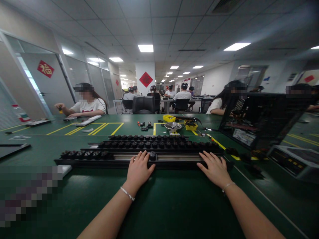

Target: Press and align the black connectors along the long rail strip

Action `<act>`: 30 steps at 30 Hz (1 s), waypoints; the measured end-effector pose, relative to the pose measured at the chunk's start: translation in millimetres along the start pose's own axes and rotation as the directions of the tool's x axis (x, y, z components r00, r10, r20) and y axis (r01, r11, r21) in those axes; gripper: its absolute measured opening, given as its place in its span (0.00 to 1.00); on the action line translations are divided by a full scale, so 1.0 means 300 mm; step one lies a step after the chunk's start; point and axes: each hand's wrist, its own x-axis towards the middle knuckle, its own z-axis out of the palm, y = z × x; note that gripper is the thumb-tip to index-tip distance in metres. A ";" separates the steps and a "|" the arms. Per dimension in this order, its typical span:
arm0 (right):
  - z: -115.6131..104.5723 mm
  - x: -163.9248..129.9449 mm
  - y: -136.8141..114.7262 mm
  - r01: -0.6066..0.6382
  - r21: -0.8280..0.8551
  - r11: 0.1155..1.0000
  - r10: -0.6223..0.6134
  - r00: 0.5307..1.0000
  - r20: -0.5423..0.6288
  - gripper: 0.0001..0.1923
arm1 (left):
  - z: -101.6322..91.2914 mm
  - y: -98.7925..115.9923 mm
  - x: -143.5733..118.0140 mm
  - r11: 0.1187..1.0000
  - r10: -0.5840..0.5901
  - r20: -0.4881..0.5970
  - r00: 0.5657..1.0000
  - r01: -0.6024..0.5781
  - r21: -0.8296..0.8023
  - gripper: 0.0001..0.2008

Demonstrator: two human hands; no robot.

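A long black rail (176,163) with a pale metal channel lies across the bench in front of me. My left hand (139,169) rests on it, palm down with fingers stretched out. Just right of those fingertips sits a single small black module (153,156), which looks like a socket; whether the hand touches it I cannot tell. Farther along, my right hand (213,168) lies flat with fingers spread on the rail's right part. Several similar black modules (87,154) fill the rail's left end. Behind it run more rails lined with modules (142,144).
On the green bench (174,202) stand an open black computer case (264,116) and a power supply unit (296,162) to the right. Beyond the rails are a metal bowl (172,126) and a yellow tray (169,118). A person (87,106) sits across at left.
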 end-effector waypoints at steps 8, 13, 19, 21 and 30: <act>-0.002 0.000 0.000 0.003 0.001 1.000 -0.003 1.000 0.004 0.36 | -0.001 0.012 0.000 1.000 -0.003 0.015 1.000 0.003 -0.006 0.28; -0.002 -0.002 -0.003 0.009 -0.004 1.000 -0.009 1.000 -0.010 0.35 | -0.008 0.013 0.001 1.000 0.000 0.018 1.000 0.000 -0.004 0.27; 0.007 -0.001 0.001 0.014 -0.009 1.000 -0.015 0.999 -0.030 0.35 | -0.011 0.018 0.001 1.000 -0.005 0.021 1.000 0.005 0.002 0.27; 0.012 0.000 0.003 0.015 -0.008 1.000 -0.015 0.999 -0.032 0.35 | -0.011 0.020 0.002 1.000 -0.010 0.025 1.000 0.010 0.005 0.27; 0.012 0.000 0.007 0.018 0.000 1.000 -0.018 0.999 -0.038 0.35 | -0.015 0.035 0.006 1.000 -0.024 0.038 0.999 0.024 0.002 0.28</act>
